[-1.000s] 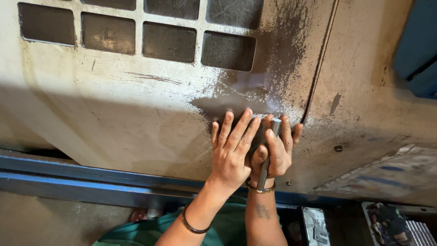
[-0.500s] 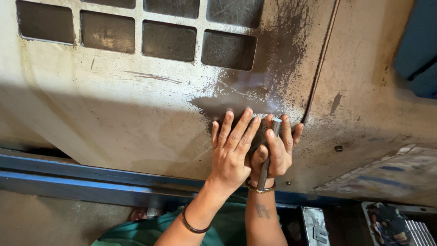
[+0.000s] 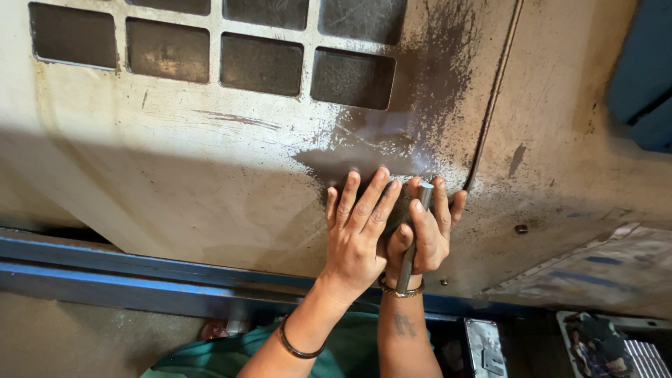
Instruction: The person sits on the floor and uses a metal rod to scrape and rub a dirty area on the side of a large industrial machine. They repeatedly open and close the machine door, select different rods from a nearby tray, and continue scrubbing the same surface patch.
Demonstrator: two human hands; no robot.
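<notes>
We are pressing our left hand [image 3: 358,234] flat, fingers spread, on the worn metal panel [image 3: 210,182] — our right hand [image 3: 423,234] beside it is gripping a grey metal rod [image 3: 413,238], just below the scraped dark patch [image 3: 392,150]

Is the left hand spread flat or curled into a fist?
Spread flat: the left hand lies fingers splayed against the panel.
</notes>
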